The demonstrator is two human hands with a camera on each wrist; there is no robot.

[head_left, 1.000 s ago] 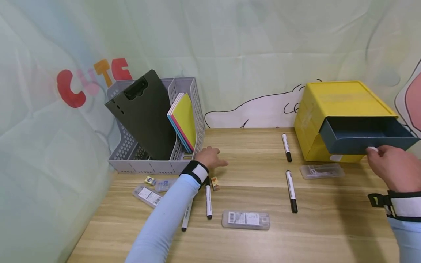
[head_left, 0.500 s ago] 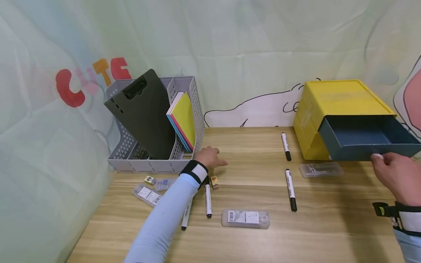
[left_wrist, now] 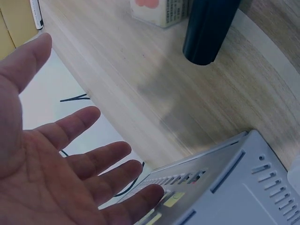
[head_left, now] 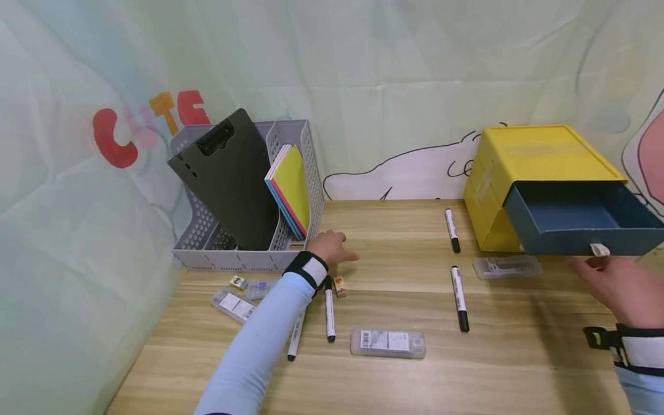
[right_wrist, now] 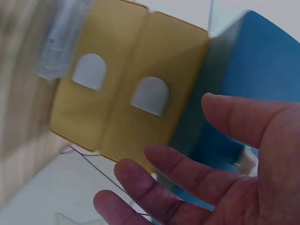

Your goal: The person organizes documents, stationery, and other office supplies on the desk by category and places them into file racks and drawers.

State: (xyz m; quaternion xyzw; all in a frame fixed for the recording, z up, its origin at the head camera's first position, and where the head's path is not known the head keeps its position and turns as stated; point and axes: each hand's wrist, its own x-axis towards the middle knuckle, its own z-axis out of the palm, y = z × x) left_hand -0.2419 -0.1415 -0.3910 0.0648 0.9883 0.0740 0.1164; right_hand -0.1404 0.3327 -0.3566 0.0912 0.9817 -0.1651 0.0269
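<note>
My left hand [head_left: 329,248] hovers by the front right corner of the grey file organizer [head_left: 233,260], fingers spread and holding nothing. Below its wrist lie a small eraser [head_left: 339,286] and a marker [head_left: 330,314]. At the right, a yellow drawer box [head_left: 550,153] has its dark blue top drawer [head_left: 570,242] pulled out, and no contents show inside. A white pull tab [head_left: 600,249] hangs on that drawer's front. My right hand [head_left: 619,288] is just below the tab, apart from it; the right wrist view shows its fingers loosely extended.
A black clipboard [head_left: 228,178] and several notebooks [head_left: 290,190] stand in the organizer. Two markers lie near the box, one a white marker [head_left: 459,298]. Clear plastic cases, including a labelled case [head_left: 388,343] and a case below the drawer [head_left: 507,267], lie on the table.
My right hand has pulled the top drawer further out by its tab, then let go of the tab. The left hand has stayed in place.
</note>
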